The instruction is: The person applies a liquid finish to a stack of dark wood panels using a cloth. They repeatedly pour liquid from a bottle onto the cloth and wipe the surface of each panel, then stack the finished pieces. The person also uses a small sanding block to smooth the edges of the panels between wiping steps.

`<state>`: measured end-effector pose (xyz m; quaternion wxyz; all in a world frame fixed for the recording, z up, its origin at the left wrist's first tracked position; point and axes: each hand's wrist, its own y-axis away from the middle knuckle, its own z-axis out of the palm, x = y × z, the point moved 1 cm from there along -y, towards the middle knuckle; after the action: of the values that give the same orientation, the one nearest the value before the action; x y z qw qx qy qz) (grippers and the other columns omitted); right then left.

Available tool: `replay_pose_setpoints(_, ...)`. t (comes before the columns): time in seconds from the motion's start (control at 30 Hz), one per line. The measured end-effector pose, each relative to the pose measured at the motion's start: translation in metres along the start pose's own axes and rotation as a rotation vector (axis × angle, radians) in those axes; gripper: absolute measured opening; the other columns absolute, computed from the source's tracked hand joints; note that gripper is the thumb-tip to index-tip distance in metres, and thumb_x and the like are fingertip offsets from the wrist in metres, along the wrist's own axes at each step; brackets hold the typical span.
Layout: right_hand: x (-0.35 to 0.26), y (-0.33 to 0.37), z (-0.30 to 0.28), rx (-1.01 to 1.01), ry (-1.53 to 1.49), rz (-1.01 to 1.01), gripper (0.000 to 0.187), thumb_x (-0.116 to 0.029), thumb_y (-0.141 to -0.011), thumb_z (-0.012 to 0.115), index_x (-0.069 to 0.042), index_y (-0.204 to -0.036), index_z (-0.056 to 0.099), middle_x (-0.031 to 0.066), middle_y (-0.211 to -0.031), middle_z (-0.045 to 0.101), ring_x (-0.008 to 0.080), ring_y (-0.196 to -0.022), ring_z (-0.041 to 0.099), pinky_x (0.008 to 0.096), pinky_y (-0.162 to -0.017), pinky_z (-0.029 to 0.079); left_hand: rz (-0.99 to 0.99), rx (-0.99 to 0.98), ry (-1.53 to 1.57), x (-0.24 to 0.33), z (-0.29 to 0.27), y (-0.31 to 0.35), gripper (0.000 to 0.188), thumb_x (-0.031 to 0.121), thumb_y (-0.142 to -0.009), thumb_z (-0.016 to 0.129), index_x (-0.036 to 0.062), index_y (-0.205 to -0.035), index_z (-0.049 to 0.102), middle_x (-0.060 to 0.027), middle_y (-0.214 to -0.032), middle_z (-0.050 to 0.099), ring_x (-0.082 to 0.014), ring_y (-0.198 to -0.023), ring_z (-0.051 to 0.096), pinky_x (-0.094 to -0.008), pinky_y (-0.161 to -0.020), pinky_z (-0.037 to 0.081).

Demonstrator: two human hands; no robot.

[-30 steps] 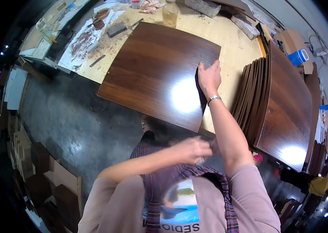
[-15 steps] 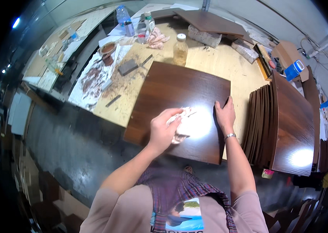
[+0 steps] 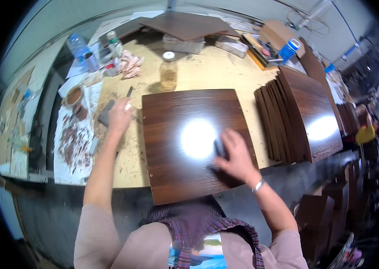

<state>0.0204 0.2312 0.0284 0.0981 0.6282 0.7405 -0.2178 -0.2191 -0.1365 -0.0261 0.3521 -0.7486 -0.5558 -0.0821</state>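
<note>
A square dark brown wood-grain panel lies at the table's front, its near edge jutting over. My right hand, thumb and fingers apart, is at the panel's right part, with a dark patch, perhaps its reflection, beside the fingertips. Left of the panel, my left hand is closed over the table next to a dark grey block. A small white bit of cloth shows at its fingers; the rest is hidden. Behind the panel stands a capped jar of yellowish liquid.
A stack of brown panels stands at the right. Stained white paper and a brown-filled cup lie to the left. Bottles and a crumpled pinkish cloth sit behind. More panels rest on blocks at the back.
My left hand has moved off the panel to the left, beside the grey block. My right hand has gone from the panel's right edge onto its face. The panel sits straighter; the view has shifted.
</note>
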Motion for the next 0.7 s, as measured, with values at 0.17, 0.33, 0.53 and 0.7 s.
replay_pose_setpoints(0.17,-0.063,0.06,0.014,-0.339,0.045,-0.022,0.101,-0.051,-0.072,0.081,-0.008,-0.153,0.036,0.0261,-0.16,0.025,0.0434,-0.149,0.022,0.0567,-0.119,0.023,0.15,-0.303,0.385,0.125,0.044,0.0,0.042,0.015,-0.078,0.076,0.0064,-0.118,0.066,-0.0165,-0.116,0.069,-0.035,-0.105,0.065,-0.0391,-0.095,0.051)
replay_pose_setpoints(0.33,-0.065,0.06,0.023,-0.237,-0.002,0.018,0.094,-0.047,-0.073,0.082,-0.009,-0.149,0.042,0.0253,-0.158,0.028,0.0419,-0.147,0.027,0.0575,-0.118,0.025,0.646,-0.466,0.227,0.206,0.092,0.056,0.053,0.035,-0.085,0.071,0.0153,-0.134,0.062,-0.0116,-0.14,0.057,-0.0388,-0.131,0.046,-0.0565,-0.115,0.025)
replay_pose_setpoints(0.53,-0.055,0.042,0.022,0.252,-0.192,0.277,0.08,-0.025,-0.077,0.082,-0.001,-0.144,0.045,0.0268,-0.15,0.036,0.0438,-0.137,0.039,0.0507,-0.111,0.038,0.31,-0.335,0.751,0.184,0.02,0.054,0.03,0.013,-0.087,0.072,0.0059,-0.116,0.07,-0.0124,-0.112,0.072,-0.0298,-0.106,0.066,-0.0431,-0.103,0.044)
replay_pose_setpoints(0.7,-0.053,0.015,0.025,0.221,-0.135,0.115,0.091,-0.025,-0.075,0.084,-0.005,-0.15,0.038,0.0289,-0.157,0.024,0.047,-0.14,0.032,0.0529,-0.112,0.034,-0.286,0.07,0.49,0.027,-0.03,0.071,0.02,0.006,-0.091,0.066,0.0017,-0.109,0.072,-0.0114,-0.107,0.074,-0.0223,-0.1,0.069,-0.0321,-0.087,0.053)
